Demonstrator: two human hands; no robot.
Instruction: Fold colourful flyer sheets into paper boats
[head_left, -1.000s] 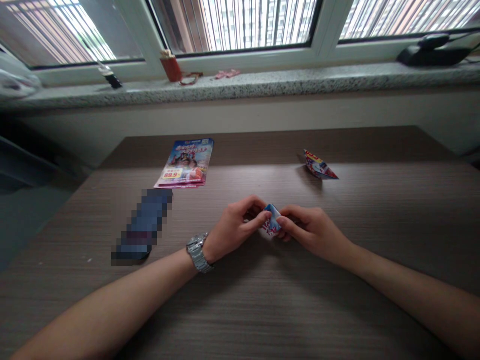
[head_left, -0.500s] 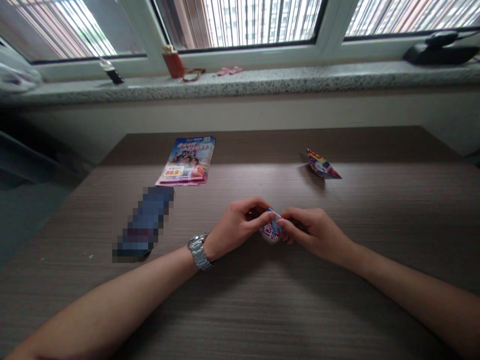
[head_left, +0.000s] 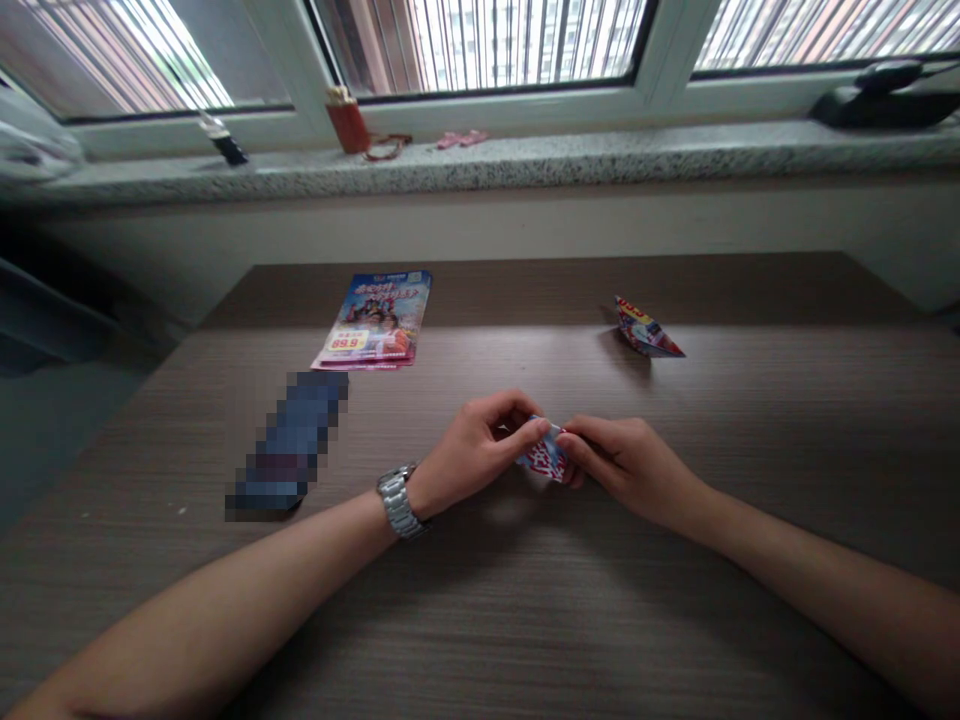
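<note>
Red-white-blue folded paper, held over the bench, left hand at its nine o'clock, right hand at its three, both hands nearly closed, pinching its opposite sides, pointed folded piece at one o'clock, leaflet stack at ten.

L hand & R hand pinch small blue-white-red folded paper, ctr frame; glossy blue-pink flyer stack upper L of ctr.

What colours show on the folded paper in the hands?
The folded paper shows red, white and blue, best seen in the head view.
</note>
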